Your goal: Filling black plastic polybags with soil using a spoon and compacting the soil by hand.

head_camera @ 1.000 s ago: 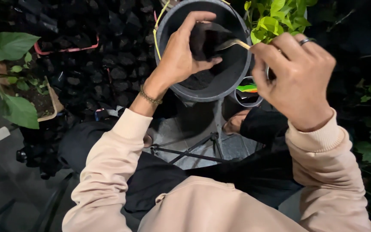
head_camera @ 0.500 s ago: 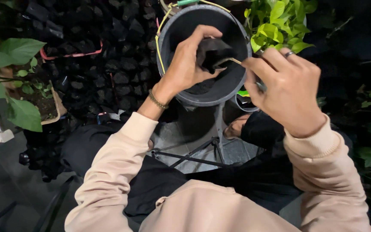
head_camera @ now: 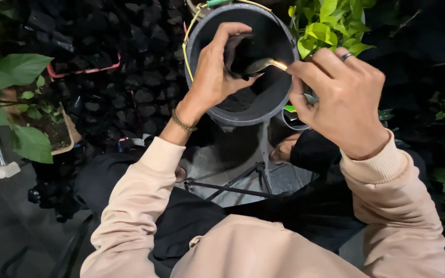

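The grey bucket (head_camera: pixel 238 110) of dark soil sits at twelve o'clock. Over it the left hand (head_camera: pixel 215 72) grasps a small black bag (head_camera: pixel 240 51); the right hand (head_camera: pixel 343 100) pinches a spoon (head_camera: pixel 263 64) at its mouth. A tilted spoon could likely spill soil past the bag.

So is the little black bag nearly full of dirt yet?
Many filled black bags already sit packed together on the left. The left hand holds a small black bag over the grey bucket, while the right hand tips a spoon into it. How full it is stays hidden. Soil remains in the bucket.
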